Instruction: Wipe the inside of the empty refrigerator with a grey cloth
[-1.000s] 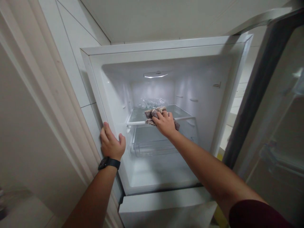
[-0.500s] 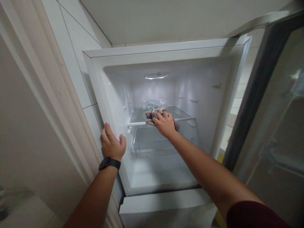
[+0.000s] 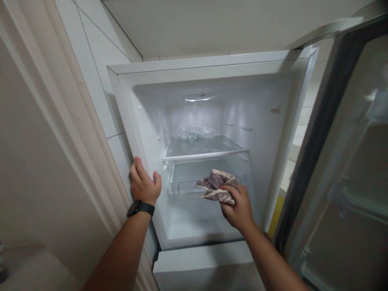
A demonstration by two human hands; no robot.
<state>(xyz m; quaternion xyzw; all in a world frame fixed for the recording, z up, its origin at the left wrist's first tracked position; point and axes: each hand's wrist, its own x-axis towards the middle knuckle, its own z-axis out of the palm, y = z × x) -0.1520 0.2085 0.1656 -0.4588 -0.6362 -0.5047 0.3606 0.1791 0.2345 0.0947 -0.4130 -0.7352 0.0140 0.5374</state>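
Bunched in my right hand (image 3: 238,206) is a purplish-grey cleaning cloth (image 3: 216,186) with pale edges. The hand is closed around the cloth, in front of the lower part of the fridge (image 3: 188,69) interior, below the upper glass shelf (image 3: 203,146). My left hand (image 3: 145,184) rests with fingers apart against the left edge of the fridge frame. At the back of the upper shelf lies crumpled clear plastic (image 3: 195,132). A clear drawer (image 3: 186,190) sits under that shelf, partly hidden behind the cloth.
The fridge door (image 3: 342,133) stands swung out on the right, with clear door bins on its inner side. A white lower compartment front (image 3: 203,256) juts out beneath the opening. White wall tiles (image 3: 100,60) and a pale door frame (image 3: 60,101) are close on the left.
My right hand has drawn back from the upper shelf, moving down and slightly right with the cloth. The left hand stays on the fridge edge.
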